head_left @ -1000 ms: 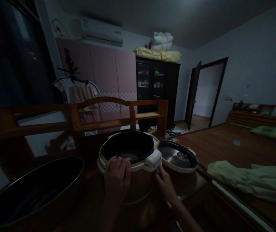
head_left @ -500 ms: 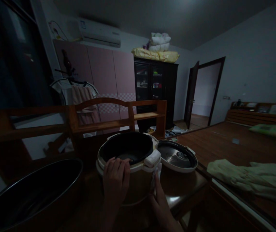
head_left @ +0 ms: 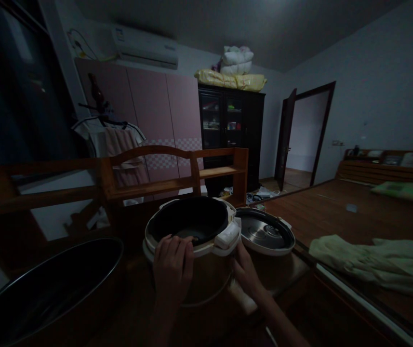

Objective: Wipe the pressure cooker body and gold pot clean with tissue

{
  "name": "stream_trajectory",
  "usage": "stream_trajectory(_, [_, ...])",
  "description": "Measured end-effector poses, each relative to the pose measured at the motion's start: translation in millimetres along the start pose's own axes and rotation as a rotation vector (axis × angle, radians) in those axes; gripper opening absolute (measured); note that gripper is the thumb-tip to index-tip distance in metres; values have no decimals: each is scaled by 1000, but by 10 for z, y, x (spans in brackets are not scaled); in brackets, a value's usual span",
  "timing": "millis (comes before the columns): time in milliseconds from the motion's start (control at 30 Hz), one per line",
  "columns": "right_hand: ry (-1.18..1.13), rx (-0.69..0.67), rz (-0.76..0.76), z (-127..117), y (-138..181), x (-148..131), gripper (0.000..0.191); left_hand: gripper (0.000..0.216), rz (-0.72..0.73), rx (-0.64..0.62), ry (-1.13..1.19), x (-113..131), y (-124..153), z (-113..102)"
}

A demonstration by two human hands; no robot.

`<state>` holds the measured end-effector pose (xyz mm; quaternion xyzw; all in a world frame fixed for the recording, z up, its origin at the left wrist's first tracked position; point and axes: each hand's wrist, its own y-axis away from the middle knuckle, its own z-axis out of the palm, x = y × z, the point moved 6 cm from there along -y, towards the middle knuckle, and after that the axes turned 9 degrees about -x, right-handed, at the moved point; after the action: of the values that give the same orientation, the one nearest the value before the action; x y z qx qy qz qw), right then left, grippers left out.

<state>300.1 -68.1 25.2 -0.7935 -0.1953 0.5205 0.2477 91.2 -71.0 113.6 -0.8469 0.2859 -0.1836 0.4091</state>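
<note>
An electric pressure cooker (head_left: 206,277), lidless with a dark inner pot (head_left: 192,219), stands on the table in front of me. My left hand (head_left: 173,258) is hooked over its near rim, fingertips inside the edge. On the cooker's right side, just below the white side handle (head_left: 227,235), is my right hand (head_left: 245,270), its fingers closed and partly hidden. A bit of white cloth (head_left: 238,221) shows above those fingers, by the handle. The round lid (head_left: 264,232) lies underside up to the right of the cooker.
A large dark basin (head_left: 56,284) sits at the left. Behind the cooker runs a wooden shelf rack (head_left: 155,187). To the right, a wooden bed surface (head_left: 311,205) holds a crumpled pale green cloth (head_left: 376,262). Clothes on hangers (head_left: 119,144) hang beyond the rack.
My right hand has moved up the cooker's side to just under the handle, and the white cloth with it. My left hand keeps its place on the rim.
</note>
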Motion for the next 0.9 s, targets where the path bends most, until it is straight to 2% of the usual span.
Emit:
stream_trajectory(200, [-31, 21, -3, 26, 7, -173, 76, 19, 7, 3, 19, -2, -3, 3])
stream_trajectory(500, [92, 12, -10, 359, 419, -53, 86, 26, -10, -15, 72, -9, 13, -6])
stream_trajectory(633, [158, -10, -30, 502, 579, -148, 88, 32, -9, -36, 116, -22, 25, -4])
stream_trajectory(767, [253, -28, -62, 615, 658, -249, 90, 39, -13, -45, 123, -34, 34, -10])
stream_trajectory(900, [455, -100, -167, 756, 681, -193, 98, 41, -19, -77, 154, -33, 32, -25])
